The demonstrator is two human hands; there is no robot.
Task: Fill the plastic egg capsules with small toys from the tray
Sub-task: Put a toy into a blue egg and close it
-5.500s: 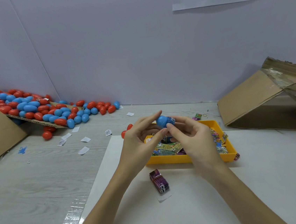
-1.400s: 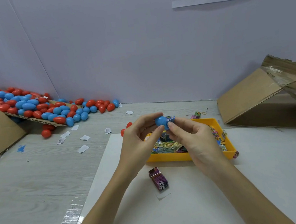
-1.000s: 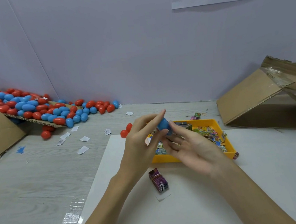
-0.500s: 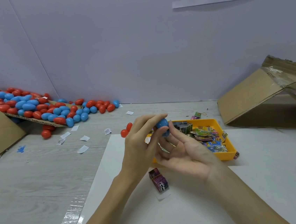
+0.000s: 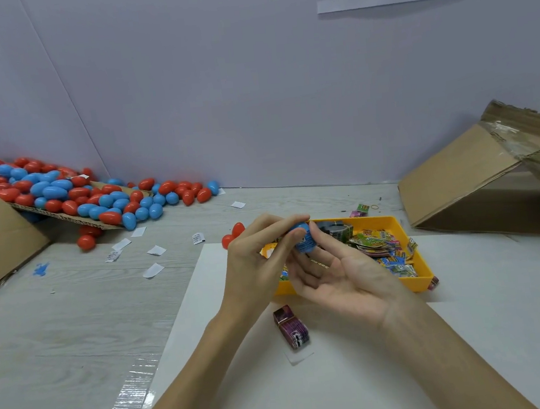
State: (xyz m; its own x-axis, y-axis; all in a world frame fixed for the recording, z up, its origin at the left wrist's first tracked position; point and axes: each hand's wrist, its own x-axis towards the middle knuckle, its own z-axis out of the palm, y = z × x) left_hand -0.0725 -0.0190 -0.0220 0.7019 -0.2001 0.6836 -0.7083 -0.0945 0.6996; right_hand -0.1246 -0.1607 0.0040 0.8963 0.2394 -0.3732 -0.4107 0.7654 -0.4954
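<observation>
My left hand pinches a blue egg capsule between thumb and fingertips, just above the near left corner of the yellow tray. A bit of printed packet shows at the capsule's side. My right hand lies palm up under and beside it, fingers loosely spread, its index fingertip touching the capsule. Several small colourful toy packets fill the tray. One purple toy packet lies on the white sheet in front of the tray.
A big pile of red and blue egg capsules spills off a cardboard flap at the back left. Two red capsules sit behind my left hand. Paper scraps dot the table. A tipped cardboard box stands at the right.
My right hand has let go of the capsule, turned palm up and dropped below it. My left hand keeps hold of the blue capsule in about the same place.
</observation>
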